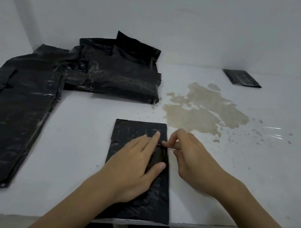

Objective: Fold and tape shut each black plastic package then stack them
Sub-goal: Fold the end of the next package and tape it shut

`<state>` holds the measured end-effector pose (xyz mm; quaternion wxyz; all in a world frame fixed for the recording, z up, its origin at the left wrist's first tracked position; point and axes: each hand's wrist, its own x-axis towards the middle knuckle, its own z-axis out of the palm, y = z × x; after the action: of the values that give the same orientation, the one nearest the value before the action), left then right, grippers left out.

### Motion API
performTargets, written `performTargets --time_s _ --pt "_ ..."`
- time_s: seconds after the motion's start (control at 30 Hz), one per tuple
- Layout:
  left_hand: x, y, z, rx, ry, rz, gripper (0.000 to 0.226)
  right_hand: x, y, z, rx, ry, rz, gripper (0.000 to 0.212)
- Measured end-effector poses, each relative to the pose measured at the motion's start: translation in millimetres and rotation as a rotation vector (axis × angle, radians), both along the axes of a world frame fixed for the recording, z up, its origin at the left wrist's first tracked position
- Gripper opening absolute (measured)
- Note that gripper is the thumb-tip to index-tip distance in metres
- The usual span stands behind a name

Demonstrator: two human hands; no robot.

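Fingers (pixel 157 135) of left hand (pixel 133 162) lie straight, pressing flat the black package (pixel 136 171) at lower centre. Right hand (pixel 190 156) pinches something at its right edge, likely tape. Thin, soft, slippery film, probably light; hold near the folded edge.

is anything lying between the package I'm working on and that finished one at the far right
Nothing solid. Between the package under your hands and the finished package the table shows only a flat tan stain.

Left hand (pixel 133 162) flat on black package (pixel 133 130), right hand (pixel 193 161) fingers (pixel 166 143) pinching its right edge.
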<state>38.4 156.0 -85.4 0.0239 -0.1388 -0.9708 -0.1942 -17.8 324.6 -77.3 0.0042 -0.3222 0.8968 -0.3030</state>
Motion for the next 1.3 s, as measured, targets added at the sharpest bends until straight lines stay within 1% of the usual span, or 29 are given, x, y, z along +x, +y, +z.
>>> performTargets --time_s 0.07,0.13,0.2,0.37,0.53,0.6,0.77,0.87,0.97,1.03,1.1,1.17,1.3 --pt "0.7 3.3 -5.2 -0.112 0.057 0.004 0.072 1.0 10.0 4.8 -0.026 -0.097 0.009 0.034" --pt "1.6 8.5 -6.4 -0.183 0.100 0.015 0.087 1.4 23.2 13.8 -0.001 -0.094 0.028 0.034" --pt "3.4 17.2 -5.8 -0.190 0.105 0.039 0.092 -0.7 42.1 25.7 0.045 -0.051 0.005 0.033" --pt "9.7 49.8 -1.6 -0.175 0.110 0.031 0.095 -8.2 106.9 50.0 0.133 -0.020 -0.105 0.028" --pt "10.8 86.4 -3.0 -0.174 0.118 0.015 0.093 -16.9 159.7 44.2 0.185 -0.018 -0.180 0.030" --pt "10.3 97.5 -4.3 -0.164 0.125 0.018 0.092 -19.9 170.4 34.6 0.225 -0.020 -0.168 0.034" --pt "10.1 110.8 -9.7 -0.111 0.137 0.028 0.084 -18.4 176.8 18.8 0.369 -0.001 -0.084 0.041" --pt "10.8 109.9 -13.9 -0.068 0.157 0.037 0.078 -23.4 176.6 15.0 0.357 0.087 -0.105 0.046" --pt "11.8 109.4 -15.8 -0.046 0.174 0.044 0.076 -36.9 176.8 10.4 0.370 0.105 -0.131 0.052" --pt "11.5 109.4 -16.5 -0.036 0.170 0.051 0.077 -43.3 176.3 7.7 0.384 0.081 -0.133 0.049" --pt "11.5 109.3 -17.2 -0.031 0.177 0.053 0.077 -45.9 175.7 6.3 0.377 0.072 -0.123 0.041" --pt "11.8 109.4 -17.3 -0.024 0.178 0.059 0.073 -47.2 175.9 6.5 0.362 0.090 -0.111 0.035" --pt "11.7 109.6 -17.7 -0.020 0.180 0.057 0.070 -50.8 177.3 8.5 0.342 0.125 -0.086 0.029"
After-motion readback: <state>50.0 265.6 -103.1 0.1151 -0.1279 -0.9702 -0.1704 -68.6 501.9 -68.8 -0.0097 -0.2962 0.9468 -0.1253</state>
